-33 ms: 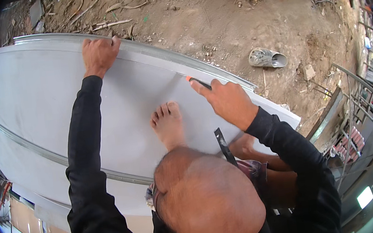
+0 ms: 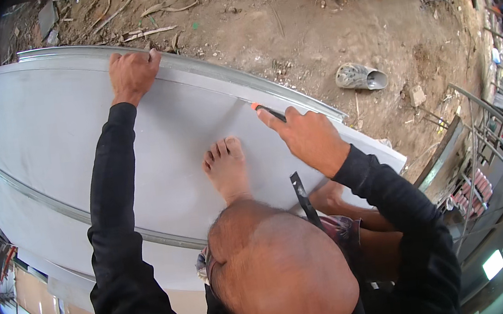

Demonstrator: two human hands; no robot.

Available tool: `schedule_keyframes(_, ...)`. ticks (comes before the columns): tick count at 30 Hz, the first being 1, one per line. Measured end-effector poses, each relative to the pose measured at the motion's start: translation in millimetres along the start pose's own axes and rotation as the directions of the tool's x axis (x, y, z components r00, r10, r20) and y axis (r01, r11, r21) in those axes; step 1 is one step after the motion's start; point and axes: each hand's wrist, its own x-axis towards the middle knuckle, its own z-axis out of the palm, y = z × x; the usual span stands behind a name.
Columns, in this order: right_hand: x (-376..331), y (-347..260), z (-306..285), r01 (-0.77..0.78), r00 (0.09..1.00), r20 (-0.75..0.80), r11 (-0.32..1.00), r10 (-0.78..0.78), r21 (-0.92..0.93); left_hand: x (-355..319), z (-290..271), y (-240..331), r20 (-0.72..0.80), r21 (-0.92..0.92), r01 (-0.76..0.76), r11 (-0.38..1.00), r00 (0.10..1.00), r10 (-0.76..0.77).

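Observation:
A large pale grey board (image 2: 85, 83) lies below me, with a thin line along its far side. My left hand (image 2: 133, 76) is closed over a long metal channel (image 2: 235, 78) lying along that far edge. In my right hand (image 2: 308, 135) is a utility knife (image 2: 269, 111), black with an orange tip. The index finger stretches along the knife, and its tip rests at the board beside the channel; the blade itself is too small to make out. My bare foot (image 2: 225, 163) stands on the board between my hands.
A second metal strip (image 2: 36, 190) crosses the board on the left. A dark flat strip (image 2: 302, 193) sticks up near my knee. Beyond the board is dirt ground (image 2: 299, 32) with debris and a speckled clog (image 2: 360, 77). Metal bars (image 2: 479, 122) stand at right.

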Motion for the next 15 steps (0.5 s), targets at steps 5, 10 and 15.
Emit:
schedule_keyframes(5, -13, 7, -5, -0.03, 0.999, 0.022, 0.999, 0.029, 0.04, 1, 4, 6, 0.007, 0.022, 0.021, 1.0, 1.0, -0.021)
schedule_keyframes(10, -2, 11, 15, -0.027, 0.997, -0.065, 0.999, 0.029, 0.021, 5, 3, 3, -0.006, 0.04, 0.002, 0.999, 1.0, -0.002)
schedule_keyframes(15, -47, 28, 10, -0.066, 0.998, -0.021, 0.998, 0.066, -0.009, 6, 0, 1, -0.031, 0.031, 0.007, 0.999, 0.999, -0.006)
